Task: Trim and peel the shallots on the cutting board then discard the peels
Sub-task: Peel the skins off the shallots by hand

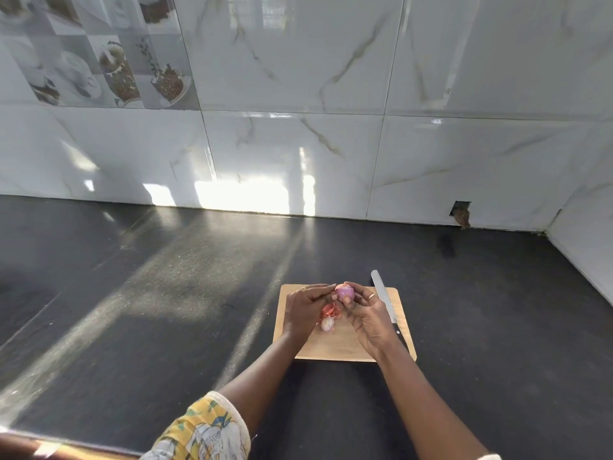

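Gripping a pink, partly skinned shallot [345, 292] in the right hand [368, 313], grip closed round it with fingers and thumb, a ring on one finger; holding it just above the far edge of the wooden cutting board [331, 350]. Reaching in with the left hand [306, 308], fingertips meeting the shallot's left side; cannot tell whether that grip pinches a bit of skin or only touches. Below and between the hands, on the board: a small heap of reddish peels [330, 310], and just nearer than it a pale peeled shallot [327, 323]. Along the board's right side, a knife [383, 293], blade tip poking past the far edge over the dark bench [166, 293], handle partly hidden behind the right wrist. Behind, glossy marble-look wall tiles [298, 144]. On the left arm, a yellow patterned sleeve [205, 429].
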Motion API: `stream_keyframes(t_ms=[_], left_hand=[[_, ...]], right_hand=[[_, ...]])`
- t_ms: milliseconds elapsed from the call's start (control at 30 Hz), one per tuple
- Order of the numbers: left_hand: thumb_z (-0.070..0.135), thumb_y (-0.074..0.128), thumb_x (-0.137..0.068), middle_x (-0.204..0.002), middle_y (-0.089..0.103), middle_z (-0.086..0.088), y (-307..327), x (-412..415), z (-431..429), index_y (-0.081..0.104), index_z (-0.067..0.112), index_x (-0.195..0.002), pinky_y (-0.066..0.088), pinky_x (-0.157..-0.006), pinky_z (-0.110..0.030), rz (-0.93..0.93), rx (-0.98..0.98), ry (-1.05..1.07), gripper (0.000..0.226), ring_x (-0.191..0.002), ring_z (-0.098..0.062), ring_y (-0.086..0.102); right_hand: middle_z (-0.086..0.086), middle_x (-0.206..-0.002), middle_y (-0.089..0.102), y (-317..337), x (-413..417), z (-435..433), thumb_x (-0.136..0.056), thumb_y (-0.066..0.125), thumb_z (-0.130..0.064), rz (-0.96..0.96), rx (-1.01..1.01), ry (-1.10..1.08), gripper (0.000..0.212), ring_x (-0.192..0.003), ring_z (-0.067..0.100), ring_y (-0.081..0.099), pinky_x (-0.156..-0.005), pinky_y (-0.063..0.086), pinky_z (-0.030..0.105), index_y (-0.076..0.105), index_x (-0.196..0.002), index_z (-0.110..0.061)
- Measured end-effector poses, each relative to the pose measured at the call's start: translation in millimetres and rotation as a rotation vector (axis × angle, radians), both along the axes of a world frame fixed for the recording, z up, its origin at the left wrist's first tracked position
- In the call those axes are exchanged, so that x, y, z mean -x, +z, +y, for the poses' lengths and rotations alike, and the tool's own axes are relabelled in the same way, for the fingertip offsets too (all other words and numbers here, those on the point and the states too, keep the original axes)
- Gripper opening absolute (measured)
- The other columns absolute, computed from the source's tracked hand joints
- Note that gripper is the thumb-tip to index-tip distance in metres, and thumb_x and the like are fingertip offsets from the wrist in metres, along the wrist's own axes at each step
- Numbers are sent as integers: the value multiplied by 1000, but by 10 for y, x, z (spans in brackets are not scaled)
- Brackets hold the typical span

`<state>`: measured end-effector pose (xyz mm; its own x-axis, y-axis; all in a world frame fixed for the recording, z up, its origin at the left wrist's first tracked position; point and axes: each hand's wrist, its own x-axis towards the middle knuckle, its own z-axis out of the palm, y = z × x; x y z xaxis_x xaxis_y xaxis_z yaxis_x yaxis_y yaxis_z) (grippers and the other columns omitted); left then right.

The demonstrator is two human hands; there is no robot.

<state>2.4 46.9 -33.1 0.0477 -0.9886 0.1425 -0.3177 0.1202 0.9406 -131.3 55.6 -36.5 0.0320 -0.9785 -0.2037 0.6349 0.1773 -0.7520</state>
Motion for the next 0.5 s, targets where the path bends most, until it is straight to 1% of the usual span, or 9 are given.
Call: stream_keyframes(t_ms=[33, 100, 167, 200, 267, 300, 333, 400, 500], left_hand=[[13, 71, -79, -95, 74, -3, -1, 5, 7, 74, 14, -96, 54, -83, -28, -17, 24, 15, 17, -85, -5, 67], [14, 67, -82, -87, 75, -1, 11, 12, 35, 75, 17, -93, 50, -72, -17, -86, 55, 51, 14, -72, 5, 63], [15, 65, -84, -84, 75, -1, 20, 14, 44, 75, 17, -92, 44, -65, -11, -159, 81, 79, 13, -70, 1, 63], [15, 65, -84, -84, 75, -3, 14, 18, 39, 75, 15, -92, 44, -65, -13, -187, 92, 86, 13, -71, -4, 65], [18, 64, -85, -84, 74, -6, 14, 31, 33, 73, 11, -93, 46, -69, -22, -231, 101, 81, 14, -76, -19, 67], [19, 62, -85, -85, 74, -7, 11, 37, 29, 72, 9, -93, 46, -70, -25, -255, 103, 73, 16, -78, -22, 67], [18, 61, -85, -86, 74, -8, -2, 40, 19, 71, 8, -93, 46, -71, -27, -280, 111, 67, 17, -79, -24, 67], [11, 58, -86, -89, 73, -10, -23, 38, 9, 69, 6, -93, 47, -73, -29, -313, 117, 63, 14, -83, -27, 66], [5, 54, -86, -90, 71, -11, -51, 35, 4, 65, 5, -94, 47, -74, -32, -317, 94, 54, 14, -84, -30, 64]], right_hand=[[14, -101, 66, 5, -4, 2, -80, 62, 8, 24, 4, -9, 28, -94, 22, 66, -74, 59, 25, 61, -105, -3], [14, -103, 65, 15, -16, 8, -78, 66, 5, 50, 14, -19, 27, -98, 25, 64, -75, 58, 26, 61, -104, -4], [16, -104, 64, 18, -25, 16, -80, 64, 6, 46, 18, -24, 25, -98, 25, 64, -74, 58, 25, 60, -102, -4], [17, -105, 63, 16, -28, 17, -82, 61, 8, 30, 11, -26, 23, -97, 26, 64, -73, 58, 25, 59, -101, -4], [21, -110, 59, -1, -35, 16, -87, 53, 11, -24, -20, -33, 21, -96, 27, 63, -70, 59, 26, 57, -101, -3], [22, -114, 56, -8, -41, 15, -89, 50, 12, -47, -37, -33, 21, -96, 27, 63, -69, 59, 27, 55, -102, -3], [22, -118, 54, -13, -46, 17, -91, 48, 11, -59, -50, -31, 21, -96, 27, 62, -68, 60, 27, 54, -103, -4], [21, -125, 51, -12, -55, 25, -93, 45, 9, -62, -59, -14, 20, -97, 27, 63, -70, 60, 29, 53, -104, -6], [19, -122, 52, -5, -63, 44, -94, 44, 8, -67, -56, 20, 20, -96, 28, 64, -74, 60, 31, 51, -105, -7]])
